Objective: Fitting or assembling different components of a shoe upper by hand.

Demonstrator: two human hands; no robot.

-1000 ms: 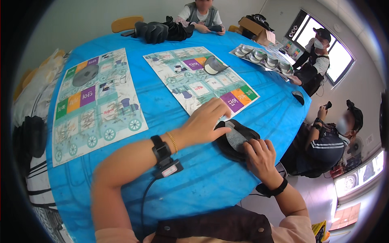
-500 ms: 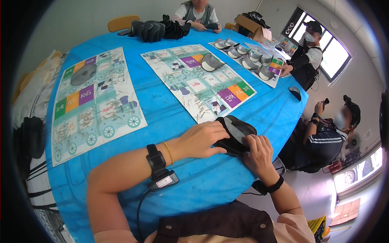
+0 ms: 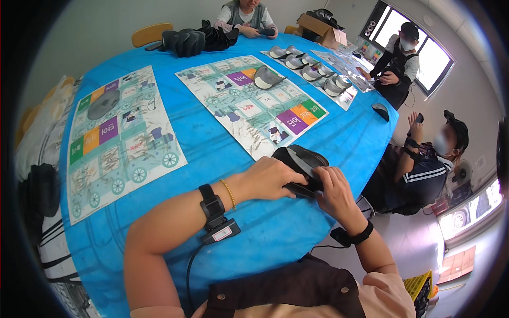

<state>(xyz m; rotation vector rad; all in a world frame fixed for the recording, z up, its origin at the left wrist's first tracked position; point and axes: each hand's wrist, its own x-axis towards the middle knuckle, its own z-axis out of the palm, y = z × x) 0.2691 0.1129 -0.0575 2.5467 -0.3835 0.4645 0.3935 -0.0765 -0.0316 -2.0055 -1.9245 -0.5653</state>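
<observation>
At the far left of the blue table (image 3: 159,212) lies a printed game mat (image 3: 122,138) with coloured squares and a train drawing, and a flat grey disc (image 3: 103,104) rests on it. Next to it, toward the middle, is a second game mat (image 3: 249,106) with a grey cap-like piece (image 3: 265,77) on top.

The left hand (image 3: 268,179) comes in from the lower left, with a black wrist device (image 3: 212,204) and a thin gold bracelet (image 3: 229,193) on its wrist. Its fingers are closed on the near side of a black moulded piece (image 3: 299,161) — a dark shell-like part that sits at the table edge, just beside the corner of the second mat. The right hand (image 3: 334,191) holds the same piece from the right, fingers curled over its top; a black band (image 3: 352,236) is on this wrist.

Further right, a row of grey shell pieces (image 3: 313,69) stands on a third mat, and a seated person (image 3: 429,159) is beside the table.
</observation>
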